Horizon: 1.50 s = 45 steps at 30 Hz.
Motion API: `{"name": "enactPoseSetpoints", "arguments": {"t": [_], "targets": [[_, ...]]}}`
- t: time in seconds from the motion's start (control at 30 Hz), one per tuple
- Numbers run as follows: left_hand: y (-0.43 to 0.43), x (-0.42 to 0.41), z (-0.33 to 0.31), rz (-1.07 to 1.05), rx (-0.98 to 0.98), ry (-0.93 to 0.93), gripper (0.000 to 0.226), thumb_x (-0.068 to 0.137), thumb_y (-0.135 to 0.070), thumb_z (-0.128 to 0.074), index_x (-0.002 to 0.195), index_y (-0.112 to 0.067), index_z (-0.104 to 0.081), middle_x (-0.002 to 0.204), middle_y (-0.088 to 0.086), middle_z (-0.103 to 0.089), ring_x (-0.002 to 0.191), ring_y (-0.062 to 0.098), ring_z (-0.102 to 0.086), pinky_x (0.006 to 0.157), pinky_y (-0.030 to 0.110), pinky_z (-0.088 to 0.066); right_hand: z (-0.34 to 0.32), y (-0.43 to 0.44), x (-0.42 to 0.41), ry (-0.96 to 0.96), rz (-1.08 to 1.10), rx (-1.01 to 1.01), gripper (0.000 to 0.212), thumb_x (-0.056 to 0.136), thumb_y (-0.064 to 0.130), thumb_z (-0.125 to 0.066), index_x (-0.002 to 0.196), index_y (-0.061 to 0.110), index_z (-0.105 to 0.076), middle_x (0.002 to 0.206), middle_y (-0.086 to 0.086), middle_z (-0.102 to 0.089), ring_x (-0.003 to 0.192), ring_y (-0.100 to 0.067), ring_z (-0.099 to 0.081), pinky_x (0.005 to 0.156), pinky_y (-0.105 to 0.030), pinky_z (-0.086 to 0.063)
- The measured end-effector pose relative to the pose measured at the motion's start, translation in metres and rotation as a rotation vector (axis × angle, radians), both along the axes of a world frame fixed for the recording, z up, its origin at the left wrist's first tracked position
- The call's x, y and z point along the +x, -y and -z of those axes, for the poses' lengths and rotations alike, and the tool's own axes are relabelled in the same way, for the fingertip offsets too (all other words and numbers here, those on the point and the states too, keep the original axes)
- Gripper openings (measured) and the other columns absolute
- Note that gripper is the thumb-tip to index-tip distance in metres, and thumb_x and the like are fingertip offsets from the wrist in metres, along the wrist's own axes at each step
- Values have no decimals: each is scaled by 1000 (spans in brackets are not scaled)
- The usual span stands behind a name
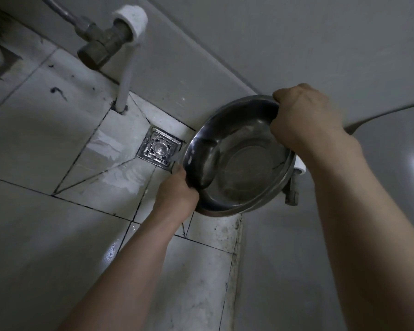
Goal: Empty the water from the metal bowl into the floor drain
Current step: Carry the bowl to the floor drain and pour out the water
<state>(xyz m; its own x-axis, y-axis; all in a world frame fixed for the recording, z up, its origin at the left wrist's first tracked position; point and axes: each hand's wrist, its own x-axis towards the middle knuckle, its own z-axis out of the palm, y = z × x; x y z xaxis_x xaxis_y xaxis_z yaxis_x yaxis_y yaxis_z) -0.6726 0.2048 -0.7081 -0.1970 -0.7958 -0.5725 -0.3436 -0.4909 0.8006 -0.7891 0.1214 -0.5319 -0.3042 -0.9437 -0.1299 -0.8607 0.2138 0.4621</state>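
Metal bowl [239, 158] tilted at 3 o'clock of floor drain [160, 150]; left hand [177, 194] and right hand [304, 120] each clamp opposite rims (wet steel, stiff, likely slippery), so rim grip suits.

A metal valve [101, 41] with a white pipe [127, 80] is being shown above stained floor tiles [34, 130].

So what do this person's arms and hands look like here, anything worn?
Both forearms are bare as far as the view shows, with no sleeves. The left hand and right hand wear no gloves, and no watch, ring or bracelet shows.
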Motion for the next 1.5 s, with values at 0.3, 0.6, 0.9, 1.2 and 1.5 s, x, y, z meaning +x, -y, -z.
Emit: {"name": "enactPoseSetpoints", "arguments": {"t": [0.3,0.6,0.9,1.2,1.5], "targets": [[-4,-4,12,27,103,-101,61,84,2,-49,140,-21,-40,124,9,-59,110,25,-58,71,23,-45,7,-2,18,-22,-49,-21,39,88,9,-54,127,13,-58,108,-13,-49,105,-38,-57,75,-42,-43],[-1,-10,20,-12,133,-150,52,91,-3,-45,138,-24,-43,124,7,-62,96,17,-55,74,27,-44,-2,4,43,-28,-194,-77,35,85,12,-51,118,11,-63,119,-18,-57,111,-43,-56,73,-39,-39],[0,-15,14,2,127,-118,52,90,-2,-42,141,-15,-40,129,9,-58,116,28,-55,86,32,-45,1,-4,55,-18,-184,-158,35,80,5,-49,111,11,-64,119,-17,-60,111,-41,-57,70,-35,-32],[-1,-5,12,2,66,-55,38,90,-6,-44,124,-21,-51,105,1,-63,95,21,-58,78,33,-46,3,-14,28,51,-76,-162,34,82,9,-50,113,14,-64,112,-16,-59,103,-42,-58,71,-39,-40],[5,23,-20,18,-241,253,38,90,-18,-52,127,-13,-47,110,11,-62,100,31,-61,82,40,-53,10,-56,-22,251,115,-243,30,78,16,-52,106,9,-60,108,-23,-60,98,-44,-58,70,-36,-37]]}}
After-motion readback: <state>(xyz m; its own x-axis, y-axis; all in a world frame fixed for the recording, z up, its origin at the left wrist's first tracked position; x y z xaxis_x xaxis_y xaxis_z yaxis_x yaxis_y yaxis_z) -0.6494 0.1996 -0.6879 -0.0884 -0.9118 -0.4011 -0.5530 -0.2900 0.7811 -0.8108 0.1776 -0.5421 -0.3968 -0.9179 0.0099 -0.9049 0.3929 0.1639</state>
